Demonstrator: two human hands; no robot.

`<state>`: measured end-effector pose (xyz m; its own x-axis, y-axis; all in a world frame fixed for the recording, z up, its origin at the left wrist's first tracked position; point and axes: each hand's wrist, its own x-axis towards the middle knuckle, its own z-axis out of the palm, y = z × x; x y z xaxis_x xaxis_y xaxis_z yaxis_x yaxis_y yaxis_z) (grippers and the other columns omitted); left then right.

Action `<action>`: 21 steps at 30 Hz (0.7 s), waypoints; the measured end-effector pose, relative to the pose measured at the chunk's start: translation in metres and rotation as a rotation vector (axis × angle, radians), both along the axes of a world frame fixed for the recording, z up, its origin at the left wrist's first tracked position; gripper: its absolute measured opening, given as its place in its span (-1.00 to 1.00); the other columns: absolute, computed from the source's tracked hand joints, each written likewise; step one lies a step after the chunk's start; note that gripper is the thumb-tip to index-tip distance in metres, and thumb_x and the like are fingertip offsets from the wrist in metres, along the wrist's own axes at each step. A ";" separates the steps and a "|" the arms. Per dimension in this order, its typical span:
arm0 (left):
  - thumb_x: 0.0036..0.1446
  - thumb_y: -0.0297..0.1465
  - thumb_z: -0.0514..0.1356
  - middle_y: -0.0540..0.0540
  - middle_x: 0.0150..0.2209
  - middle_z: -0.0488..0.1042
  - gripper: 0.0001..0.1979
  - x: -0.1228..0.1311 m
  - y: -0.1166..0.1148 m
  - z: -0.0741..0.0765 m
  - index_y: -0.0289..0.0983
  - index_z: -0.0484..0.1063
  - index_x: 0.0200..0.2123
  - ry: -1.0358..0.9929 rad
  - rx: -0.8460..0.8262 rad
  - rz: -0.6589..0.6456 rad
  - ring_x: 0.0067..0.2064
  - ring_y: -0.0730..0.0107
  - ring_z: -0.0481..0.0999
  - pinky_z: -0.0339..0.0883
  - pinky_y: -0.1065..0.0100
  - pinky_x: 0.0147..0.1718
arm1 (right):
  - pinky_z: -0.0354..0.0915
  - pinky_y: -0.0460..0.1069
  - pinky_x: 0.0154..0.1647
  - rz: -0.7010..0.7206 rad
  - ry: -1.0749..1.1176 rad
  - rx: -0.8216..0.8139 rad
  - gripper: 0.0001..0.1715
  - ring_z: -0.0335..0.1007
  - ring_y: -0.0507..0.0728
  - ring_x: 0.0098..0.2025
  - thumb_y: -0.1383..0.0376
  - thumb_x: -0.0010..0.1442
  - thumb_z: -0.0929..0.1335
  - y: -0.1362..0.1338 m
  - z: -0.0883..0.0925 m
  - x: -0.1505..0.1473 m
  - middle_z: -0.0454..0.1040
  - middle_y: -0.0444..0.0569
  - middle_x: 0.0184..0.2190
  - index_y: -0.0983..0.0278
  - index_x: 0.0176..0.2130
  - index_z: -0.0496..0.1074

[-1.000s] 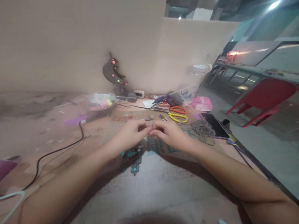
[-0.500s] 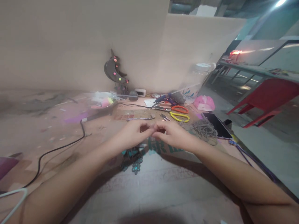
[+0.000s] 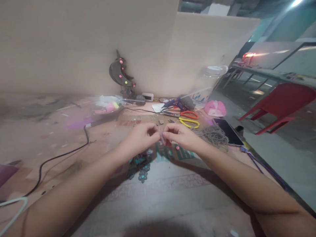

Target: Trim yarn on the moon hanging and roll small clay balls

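Note:
Both of my hands meet over the middle of the work surface, fingertips pinched close together. Between them a thin, pale pinkish strip (image 3: 161,134) stands slanted; its exact kind is too blurred to tell. My left hand (image 3: 142,135) is closed at the left side of the strip, thumb against fingers. My right hand (image 3: 181,135) pinches from the right side, its fingertips touching the strip. Just below the right hand is a small pink ball (image 3: 177,148). A dark beaded ornament with turquoise parts (image 3: 143,172) lies below my left wrist.
Beyond my hands lie yellow-handled pliers (image 3: 189,123), orange-handled scissors (image 3: 189,114) and a blue glue gun (image 3: 175,104). Grey cord (image 3: 214,135) and a dark tablet (image 3: 228,131) sit to the right. A black cable (image 3: 64,154) runs along the left. A crescent-shaped ornament (image 3: 117,74) leans against the wall.
My fingertips have drawn slightly apart, and the pale strip now shows between them. The pink ball has come into sight below the right hand. The view has shifted slightly.

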<state>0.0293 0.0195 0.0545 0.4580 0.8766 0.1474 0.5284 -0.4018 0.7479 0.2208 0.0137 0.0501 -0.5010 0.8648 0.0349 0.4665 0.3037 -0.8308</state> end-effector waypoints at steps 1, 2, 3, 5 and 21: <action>0.09 -0.34 0.10 0.03 -0.48 0.48 -0.81 0.001 0.000 0.000 -0.27 0.48 -0.43 0.010 -0.005 0.007 -0.42 0.39 0.37 0.13 0.41 -0.45 | 0.15 -0.11 -0.52 -0.023 -0.042 0.038 -0.78 0.35 0.01 -0.50 0.27 0.26 0.22 0.000 -0.001 0.000 0.46 -0.13 -0.53 0.26 -0.42 0.29; 0.07 -0.34 0.11 0.02 -0.48 0.48 -0.82 0.001 0.000 -0.001 -0.27 0.48 -0.42 0.024 -0.007 0.016 -0.42 0.38 0.37 0.13 0.41 -0.45 | 0.13 -0.11 -0.51 -0.054 -0.082 0.089 -0.79 0.32 0.01 -0.51 0.29 0.24 0.23 -0.001 -0.002 0.000 0.44 -0.15 -0.55 0.25 -0.43 0.29; 0.05 -0.34 0.12 0.02 -0.48 0.49 -0.83 0.002 0.000 -0.002 -0.26 0.48 -0.42 0.039 -0.001 0.029 -0.42 0.37 0.38 0.13 0.40 -0.45 | 0.10 -0.10 -0.50 -0.086 -0.114 0.141 -0.81 0.27 0.01 -0.52 0.31 0.21 0.24 -0.002 -0.003 -0.001 0.40 -0.16 -0.57 0.25 -0.45 0.29; 0.02 -0.36 0.13 0.01 -0.47 0.49 -0.85 0.004 0.001 -0.006 -0.26 0.47 -0.44 0.071 0.031 0.057 -0.41 0.36 0.39 0.12 0.40 -0.45 | 0.03 -0.08 -0.46 -0.147 -0.154 0.236 -0.86 0.18 0.01 -0.50 0.34 0.15 0.29 -0.005 -0.006 -0.002 0.33 -0.17 -0.57 0.25 -0.46 0.28; 0.26 -0.09 0.05 -0.02 -0.40 0.50 -0.60 -0.010 0.022 -0.014 -0.27 0.49 -0.36 -0.030 -0.113 -0.252 -0.36 0.36 0.41 0.22 0.39 -0.35 | 0.15 -0.10 -0.40 0.024 -0.037 0.216 -0.78 0.22 0.01 -0.43 0.24 0.29 0.26 0.001 -0.013 0.002 0.34 -0.16 -0.48 0.27 -0.38 0.33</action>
